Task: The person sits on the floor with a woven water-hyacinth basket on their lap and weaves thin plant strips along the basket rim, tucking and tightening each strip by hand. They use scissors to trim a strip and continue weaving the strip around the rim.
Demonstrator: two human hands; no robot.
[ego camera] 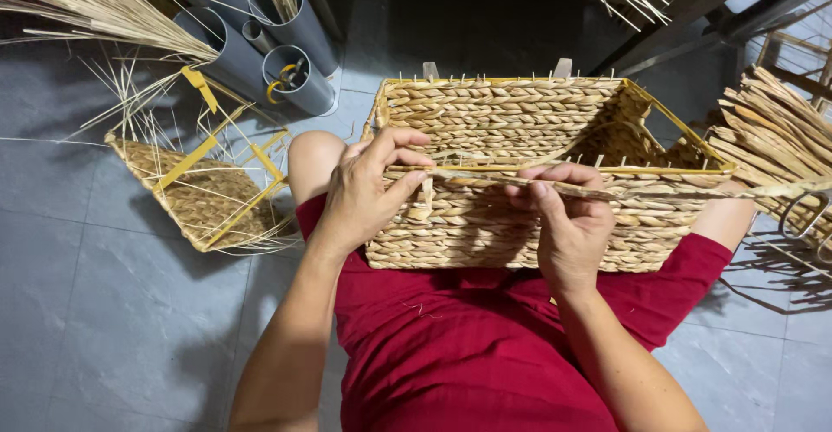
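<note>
A rectangular woven straw basket (511,120) on a yellow wire frame rests on my lap, its opening facing away. My left hand (368,189) pinches a flat twisted straw strand (659,193) at the basket's near rim, fingers closed on it. My right hand (568,220) grips the same strand a little further right, thumb on top. The strand runs off to the right past the basket's corner. I wear a dark red garment (468,354).
A smaller part-woven basket (204,194) with a yellow frame lies on the grey tile floor at left. Grey plastic pipes (295,77) holding straw stand behind it. A bundle of straw strands (776,137) lies at right beside a metal scissor handle (806,220).
</note>
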